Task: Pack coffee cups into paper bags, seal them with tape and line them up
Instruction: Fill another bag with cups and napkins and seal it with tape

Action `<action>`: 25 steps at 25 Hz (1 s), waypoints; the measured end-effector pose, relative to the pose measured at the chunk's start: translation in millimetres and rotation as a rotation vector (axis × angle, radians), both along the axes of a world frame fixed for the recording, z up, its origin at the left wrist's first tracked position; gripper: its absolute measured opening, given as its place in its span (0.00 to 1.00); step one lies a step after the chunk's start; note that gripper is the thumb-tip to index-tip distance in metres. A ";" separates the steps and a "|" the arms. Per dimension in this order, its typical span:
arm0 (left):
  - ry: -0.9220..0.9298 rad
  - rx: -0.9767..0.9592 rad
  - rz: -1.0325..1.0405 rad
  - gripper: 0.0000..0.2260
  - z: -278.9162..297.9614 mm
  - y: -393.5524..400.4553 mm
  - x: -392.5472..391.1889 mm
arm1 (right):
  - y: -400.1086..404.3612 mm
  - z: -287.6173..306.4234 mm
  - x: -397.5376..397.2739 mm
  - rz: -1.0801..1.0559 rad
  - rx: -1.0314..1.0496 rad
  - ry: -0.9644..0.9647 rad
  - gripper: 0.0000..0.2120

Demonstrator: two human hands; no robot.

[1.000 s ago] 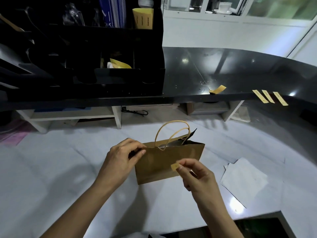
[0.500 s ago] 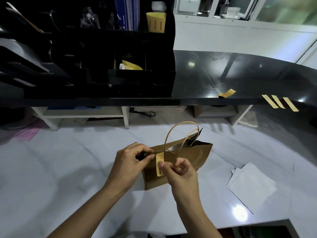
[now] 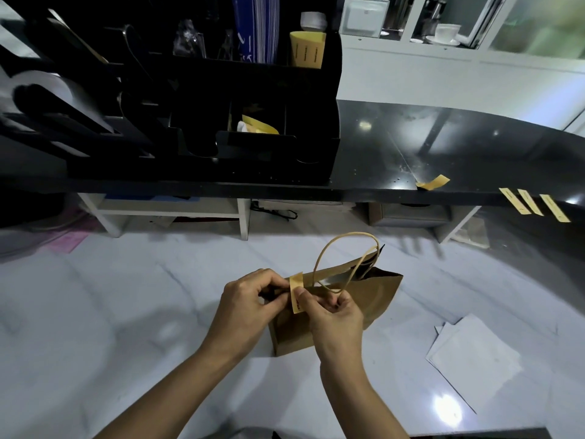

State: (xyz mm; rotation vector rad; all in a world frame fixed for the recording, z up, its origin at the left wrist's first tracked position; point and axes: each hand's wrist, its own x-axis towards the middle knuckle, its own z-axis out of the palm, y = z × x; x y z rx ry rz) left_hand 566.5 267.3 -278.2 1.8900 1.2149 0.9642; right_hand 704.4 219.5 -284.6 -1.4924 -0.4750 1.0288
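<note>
My right hand (image 3: pixel 335 315) pinches a yellow tape strip (image 3: pixel 297 293) between thumb and fingers, laying it over the top edge of the brown paper bag (image 3: pixel 376 299) at its left end. My left hand (image 3: pixel 250 302) is curled round that same corner, pinching the bag's mouth together just beside the strip. The bag stands upright on the pale marble counter (image 3: pixel 126 312), near me and about mid-width, its looped handles (image 3: pixel 345 258) rising above the opening. To the right on the counter lie white paper sheets (image 3: pixel 471 356). Farther off, on the raised black ledge (image 3: pixel 443 147), a curled tape piece (image 3: pixel 433 182) sits near the edge, and three more strips (image 3: pixel 535 204) hang at the far right. A black organizer (image 3: pixel 202 122) stands at far left.
</note>
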 end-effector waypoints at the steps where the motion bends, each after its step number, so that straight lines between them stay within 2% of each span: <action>1: -0.007 -0.009 0.013 0.07 0.5 -0.7 0.3 | 1.0 0.1 0.0 -0.004 -0.004 -0.001 0.19; 4: 0.042 0.039 -0.004 0.11 2.5 -1.3 -0.2 | 3.3 2.6 -1.1 -0.008 0.002 0.000 0.18; 8: 0.121 0.134 -0.084 0.09 3.8 -0.8 -1.9 | 4.7 5.1 -1.4 0.017 0.019 0.003 0.21; 15: 0.133 0.106 -0.090 0.11 3.2 4.3 -3.1 | 7.2 3.2 0.0 0.032 0.024 -0.020 0.21; 25: 0.236 0.107 -0.134 0.09 -0.5 9.6 -3.4 | 8.2 -2.5 1.0 0.079 0.065 -0.220 0.18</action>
